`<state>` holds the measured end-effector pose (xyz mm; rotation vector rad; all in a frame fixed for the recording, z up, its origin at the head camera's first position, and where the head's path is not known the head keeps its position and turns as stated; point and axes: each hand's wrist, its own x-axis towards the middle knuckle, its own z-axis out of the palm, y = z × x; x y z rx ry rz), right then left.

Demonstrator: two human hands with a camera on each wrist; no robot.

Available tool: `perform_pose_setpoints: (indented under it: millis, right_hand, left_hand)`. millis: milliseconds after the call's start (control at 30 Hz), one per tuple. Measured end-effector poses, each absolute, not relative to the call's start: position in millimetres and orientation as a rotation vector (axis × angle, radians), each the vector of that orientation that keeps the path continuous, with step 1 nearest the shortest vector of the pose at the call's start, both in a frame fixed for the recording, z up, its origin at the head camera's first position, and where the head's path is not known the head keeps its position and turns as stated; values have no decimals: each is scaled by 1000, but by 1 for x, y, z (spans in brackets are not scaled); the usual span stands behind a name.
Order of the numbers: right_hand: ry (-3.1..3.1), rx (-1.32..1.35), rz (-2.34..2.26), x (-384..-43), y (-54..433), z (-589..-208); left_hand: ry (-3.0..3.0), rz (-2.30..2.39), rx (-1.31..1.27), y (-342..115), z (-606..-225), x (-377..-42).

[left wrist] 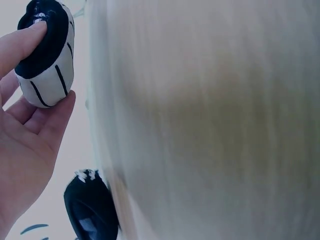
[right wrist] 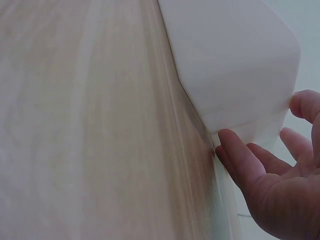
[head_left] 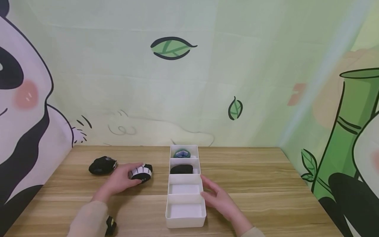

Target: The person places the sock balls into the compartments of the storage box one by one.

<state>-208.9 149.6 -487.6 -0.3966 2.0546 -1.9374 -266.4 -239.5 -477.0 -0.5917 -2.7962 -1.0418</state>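
On my head feed, the left hand pinches a black-and-white bundle left of the white box; my left wrist feed shows the bundle's striped side; in my right wrist feed, the right hand, loosely spread, touches the box

Wood-grain table; on it, white four-compartment box; black bundle; partly hidden dark bundle
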Motion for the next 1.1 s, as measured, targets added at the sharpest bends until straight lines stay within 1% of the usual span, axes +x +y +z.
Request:
perform_pose_setpoints:
  millis: [600, 1100]
  right_hand:
    - [2057, -375, -1937, -209, 150, -487]
    - [2064, -376, -1926, -210, 149, -487]
  left_hand:
    - [-2756, -1021, -582, -212, -463, -261]
    - [-2654, -1072, -642, -193, -448, -254]
